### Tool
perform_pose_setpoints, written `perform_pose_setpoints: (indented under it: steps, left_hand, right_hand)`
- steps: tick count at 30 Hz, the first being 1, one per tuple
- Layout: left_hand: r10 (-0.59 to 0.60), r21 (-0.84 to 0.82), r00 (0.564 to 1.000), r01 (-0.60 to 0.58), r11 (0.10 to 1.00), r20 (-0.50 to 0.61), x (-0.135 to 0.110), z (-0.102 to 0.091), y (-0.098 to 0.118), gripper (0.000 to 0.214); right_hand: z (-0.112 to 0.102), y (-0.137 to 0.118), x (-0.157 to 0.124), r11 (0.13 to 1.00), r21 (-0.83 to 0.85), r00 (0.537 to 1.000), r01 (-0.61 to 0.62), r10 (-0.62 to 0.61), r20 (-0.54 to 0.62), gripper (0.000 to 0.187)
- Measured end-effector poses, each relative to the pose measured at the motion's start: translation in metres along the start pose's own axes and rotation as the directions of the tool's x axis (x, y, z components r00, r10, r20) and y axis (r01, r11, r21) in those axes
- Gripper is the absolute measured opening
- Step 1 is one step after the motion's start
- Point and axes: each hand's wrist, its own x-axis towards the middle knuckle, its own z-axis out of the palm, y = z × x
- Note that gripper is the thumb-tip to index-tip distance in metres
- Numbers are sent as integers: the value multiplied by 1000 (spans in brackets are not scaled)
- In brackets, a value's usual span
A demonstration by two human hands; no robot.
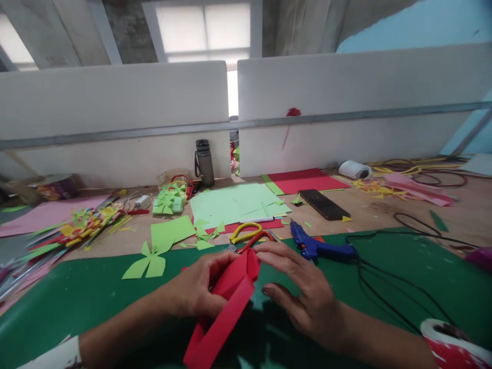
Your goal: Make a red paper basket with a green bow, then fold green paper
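A folded red paper box (225,312) is tilted above the green mat, its long side facing me. My left hand (203,287) grips it, with the thumb inside and the fingers behind the far wall. At the box's upper right corner, the fingertips of my right hand (303,289) are touching or very close to the paper. That hand's fingers are stretched out and its thumb stands apart. Just behind the box lie scissors (257,240) with red and yellow handles. A blue glue gun (319,246) rests to the right of them.
Green paper cutouts (148,264) lie left on the green mat (92,287). Behind are pale green sheets (234,202), a phone (324,204), a red sheet (307,180) and a dark bottle (205,163). Paper flowers (84,223) are piled left. A black cable (388,294) crosses the right side.
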Motion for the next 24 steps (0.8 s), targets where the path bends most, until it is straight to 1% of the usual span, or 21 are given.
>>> perform_pose_setpoints:
  steps: [3, 6, 8, 11, 13, 15, 17, 19, 22, 24]
  left_hand:
    - [50, 43, 999, -49, 998, -18, 3, 0, -4, 48]
    - [82, 44, 996, -81, 996, -21, 4, 0, -5, 47]
    - [59, 13, 998, -59, 998, -1, 4, 0, -4, 53]
    - [-6, -73, 999, 10, 997, 46, 5, 2, -4, 64]
    - [-45, -120, 996, 54, 991, 80, 5, 4, -5, 65]
    - [-54, -137, 994, 66, 988, 95, 5, 6, -6, 66]
    - [-33, -113, 997, 40, 993, 69, 5, 8, -4, 70]
    - [-8, -50, 1000, 8, 999, 12, 5, 9, -2, 69]
    - [12, 45, 998, -9, 999, -61, 5, 10, 0, 65]
    - [19, 62, 996, -13, 998, -88, 5, 11, 0, 61]
  right_hand:
    - [1, 2, -2, 1000, -14, 1000, 9, -8, 28, 41]
    - [0, 4, -4, 999, -37, 999, 18, -16, 52, 45]
    - [-1, 5, -3, 999, -39, 998, 15, -13, 63, 44]
    - [-2, 7, -1, 1000, -28, 998, -5, 7, 64, 40]
    - [-1, 8, 0, 1000, -21, 997, -3, 4, 76, 38]
    - [0, 9, -1, 1000, -27, 996, -3, 5, 84, 40]
    - [1, 9, -2, 999, -51, 999, -20, 23, 48, 43]
    - [1, 8, -3, 997, -61, 999, -39, 40, 17, 44]
    - [0, 6, -2, 999, -29, 997, -33, 35, 65, 40]
    - [0, 5, 0, 999, -18, 997, -31, 32, 76, 38]
